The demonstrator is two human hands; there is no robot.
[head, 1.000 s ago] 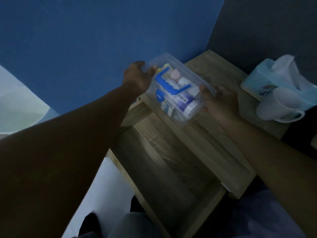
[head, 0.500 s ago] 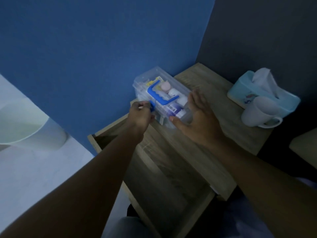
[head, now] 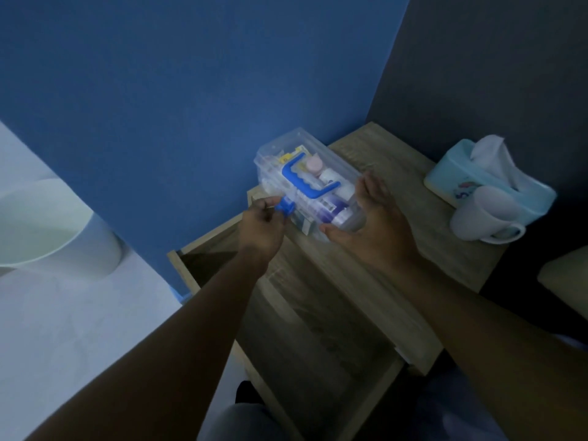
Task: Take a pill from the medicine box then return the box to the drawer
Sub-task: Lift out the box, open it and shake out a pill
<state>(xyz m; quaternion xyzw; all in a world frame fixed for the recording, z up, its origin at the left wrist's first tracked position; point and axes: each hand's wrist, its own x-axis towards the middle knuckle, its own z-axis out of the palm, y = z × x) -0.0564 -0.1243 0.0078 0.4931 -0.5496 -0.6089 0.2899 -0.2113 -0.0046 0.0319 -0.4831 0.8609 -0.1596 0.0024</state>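
A: Head view. Step?
B: Opening. Medicine box (head: 305, 183) sits on the nightstand top (head: 397, 160) by the blue wall, lid looks closed; drawer (head: 318, 329) stands open below it. No pill out yet.
A: Hands?
B: Left hand (head: 259, 226) has fingers pinched on the blue latch (head: 284, 207) at the box's near end. Right hand (head: 372, 218) is spread wide, palm and fingertips against the box's side, steadying, not gripping.
A: Next?
B: Probably flip the latch, lift the lid while the right braces.
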